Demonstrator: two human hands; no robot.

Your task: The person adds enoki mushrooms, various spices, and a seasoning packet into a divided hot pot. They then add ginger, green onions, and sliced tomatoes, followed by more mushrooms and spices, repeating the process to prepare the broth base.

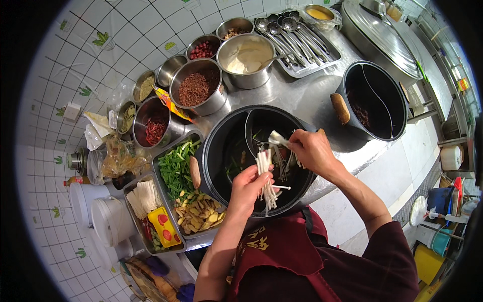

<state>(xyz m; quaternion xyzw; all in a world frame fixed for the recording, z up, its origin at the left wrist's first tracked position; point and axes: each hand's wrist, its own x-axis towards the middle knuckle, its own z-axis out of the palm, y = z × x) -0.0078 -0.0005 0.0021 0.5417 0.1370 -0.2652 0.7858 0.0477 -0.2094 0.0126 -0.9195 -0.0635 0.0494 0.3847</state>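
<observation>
Over a large black divided pot [208,151], my left hand [251,185] grips a bundle of enoki mushrooms [265,170]. My right hand [311,151] pinches a smaller clump of enoki mushrooms [278,138] above the same pot. Strands of enoki, green pieces and other bits lie inside the pot, partly hidden by my hands. Left of the pot, a metal tray holds cut green onions [177,170] and sliced ginger [200,215]. Beside it another tray holds more enoki mushrooms [145,198] and a yellow container with red tomato pieces [164,226].
A second divided pot [345,87] with dark paste stands at the right. Along the tiled wall are a bowl of dried chillies [154,130], a pot of red-brown spice [194,88], a pot of pale liquid [245,56] and a tray of ladles [298,41]. White buckets [111,222] stand at left.
</observation>
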